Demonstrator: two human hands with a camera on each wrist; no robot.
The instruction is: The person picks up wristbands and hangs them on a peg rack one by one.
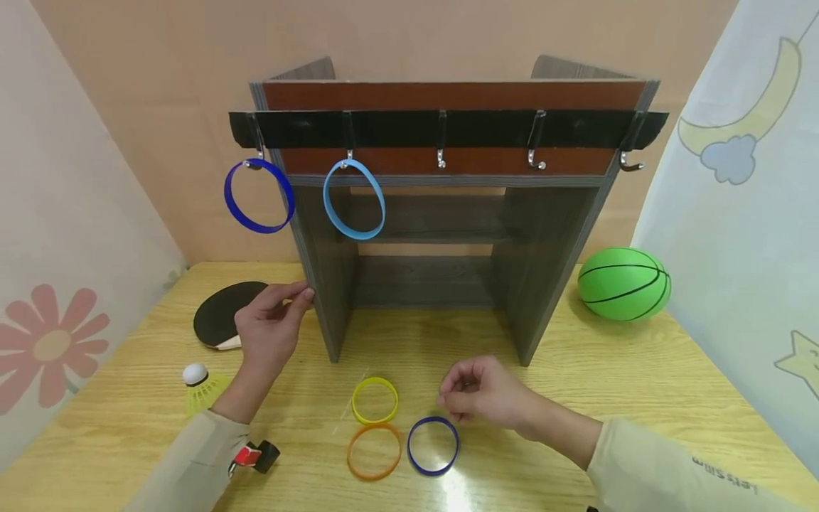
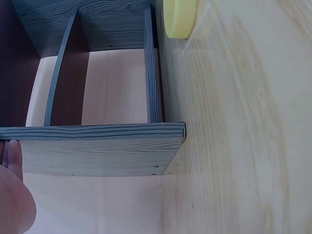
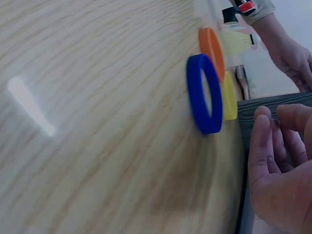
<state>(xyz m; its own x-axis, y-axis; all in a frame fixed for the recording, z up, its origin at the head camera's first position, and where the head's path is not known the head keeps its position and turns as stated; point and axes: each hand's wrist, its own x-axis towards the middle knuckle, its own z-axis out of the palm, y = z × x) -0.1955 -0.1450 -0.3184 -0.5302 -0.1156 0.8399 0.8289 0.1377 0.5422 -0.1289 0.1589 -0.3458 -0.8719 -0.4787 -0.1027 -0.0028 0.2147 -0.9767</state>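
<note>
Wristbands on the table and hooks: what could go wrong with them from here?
1. The right hand hovers close to the dark blue wristband on the table; reaching down, its fingers might nudge it into the nearby orange wristband.
2. The light blue wristband hangs from an open-ended metal hook, so a bump could perhaps shake it off.
3. The left hand touches the side of the desktop shelf; a push there might shift it.
</note>
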